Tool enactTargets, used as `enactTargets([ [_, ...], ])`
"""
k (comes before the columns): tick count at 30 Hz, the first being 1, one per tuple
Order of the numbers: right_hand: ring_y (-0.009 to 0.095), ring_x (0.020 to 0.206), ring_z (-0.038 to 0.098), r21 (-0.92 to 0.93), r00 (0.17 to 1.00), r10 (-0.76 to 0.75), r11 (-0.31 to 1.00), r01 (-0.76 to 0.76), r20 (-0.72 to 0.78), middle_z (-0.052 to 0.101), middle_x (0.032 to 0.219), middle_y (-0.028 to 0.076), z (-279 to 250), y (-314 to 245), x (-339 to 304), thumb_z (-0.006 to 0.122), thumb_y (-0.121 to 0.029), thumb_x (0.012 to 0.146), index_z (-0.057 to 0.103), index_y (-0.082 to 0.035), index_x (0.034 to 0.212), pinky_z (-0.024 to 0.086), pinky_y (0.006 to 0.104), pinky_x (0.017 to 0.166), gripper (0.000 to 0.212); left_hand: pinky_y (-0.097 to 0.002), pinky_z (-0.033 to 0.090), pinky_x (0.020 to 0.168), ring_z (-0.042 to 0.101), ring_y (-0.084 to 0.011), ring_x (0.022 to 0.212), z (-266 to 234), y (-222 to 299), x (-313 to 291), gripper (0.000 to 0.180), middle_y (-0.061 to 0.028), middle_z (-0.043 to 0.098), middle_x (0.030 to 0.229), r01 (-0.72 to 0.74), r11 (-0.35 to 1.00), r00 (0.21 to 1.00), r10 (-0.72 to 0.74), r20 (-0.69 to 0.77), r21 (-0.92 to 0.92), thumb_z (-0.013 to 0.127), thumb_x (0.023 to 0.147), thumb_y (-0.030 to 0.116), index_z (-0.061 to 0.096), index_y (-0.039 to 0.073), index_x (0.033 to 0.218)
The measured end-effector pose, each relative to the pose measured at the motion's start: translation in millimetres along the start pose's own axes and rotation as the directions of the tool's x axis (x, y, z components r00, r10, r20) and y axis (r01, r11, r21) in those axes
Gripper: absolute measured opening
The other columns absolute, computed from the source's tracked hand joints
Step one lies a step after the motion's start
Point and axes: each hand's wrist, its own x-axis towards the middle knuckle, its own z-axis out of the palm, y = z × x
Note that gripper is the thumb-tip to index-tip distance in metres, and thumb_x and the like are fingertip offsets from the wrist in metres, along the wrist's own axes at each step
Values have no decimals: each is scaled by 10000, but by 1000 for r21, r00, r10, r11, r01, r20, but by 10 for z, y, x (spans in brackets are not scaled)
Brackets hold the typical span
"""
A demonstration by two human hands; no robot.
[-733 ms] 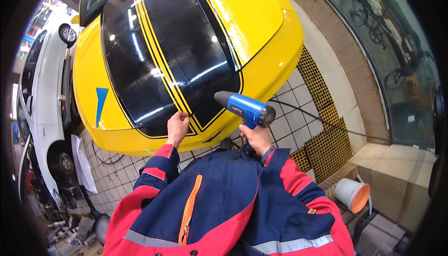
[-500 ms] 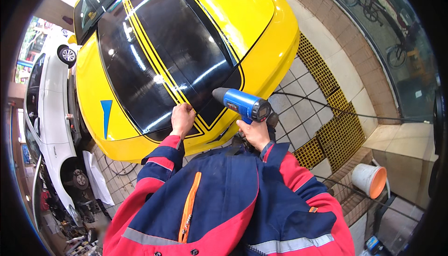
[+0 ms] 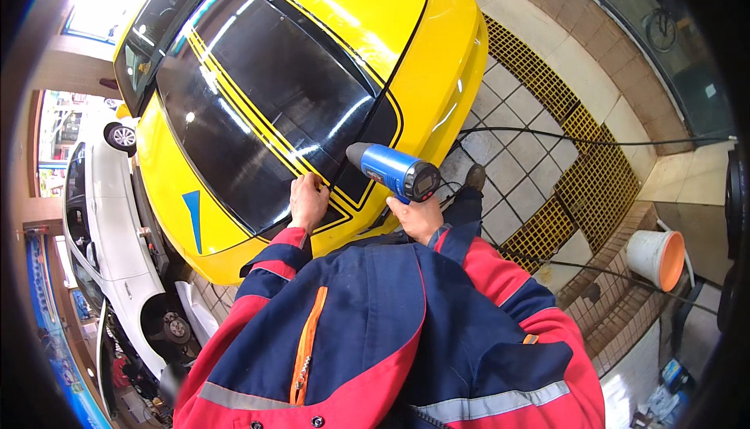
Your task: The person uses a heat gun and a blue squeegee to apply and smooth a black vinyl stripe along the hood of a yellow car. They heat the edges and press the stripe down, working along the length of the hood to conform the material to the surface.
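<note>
My right hand (image 3: 416, 216) grips the handle of a blue heat gun (image 3: 391, 171) with a dark nozzle, which points left over the black panel (image 3: 301, 58) of a yellow car (image 3: 439, 69). Just left of the nozzle is my left hand (image 3: 309, 201), its fingers curled and pinched at the near end of the yellow stripes (image 3: 254, 116) that run down the panel. Whatever those fingertips hold is too small or hidden to make out. A blue wedge-shaped marking (image 3: 193, 222) shows on the car's left side.
A white car (image 3: 117, 226) stands at the left, one wheel area exposed. To the right are yellow floor grates (image 3: 598, 198), a dark hose (image 3: 562, 138) across the tiles and a white bucket (image 3: 652, 259) with an orange inside. A tiled ledge (image 3: 625, 304) runs along there.
The view has swung, so the surroundings sit at a different angle. The heat gun has shifted slightly left toward my left hand, which stays at the stripes.
</note>
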Motion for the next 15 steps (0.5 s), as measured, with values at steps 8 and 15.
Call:
enactTargets([
  [8, 383, 907, 745, -11, 999, 47, 999, -47, 14, 771, 966, 178, 0, 87, -58, 739, -266, 942, 743, -25, 1034, 592, 467, 824, 258, -460, 500, 1049, 606, -380, 1173, -85, 130, 43, 363, -187, 660, 1185, -216, 963, 969, 231, -82, 158, 732, 865, 135, 695, 5, 1202],
  [15, 415, 836, 731, -60, 997, -7, 998, 2, -74, 745, 864, 207, -55, 170, -62, 735, -286, 934, 747, -29, 1019, 591, 497, 780, 272, -495, 334, 1268, 416, -407, 1517, -56, 307, -1, 722, -217, 487, 1594, -341, 898, 940, 320, 119, 278, 713, 841, 115, 523, -16, 1525],
])
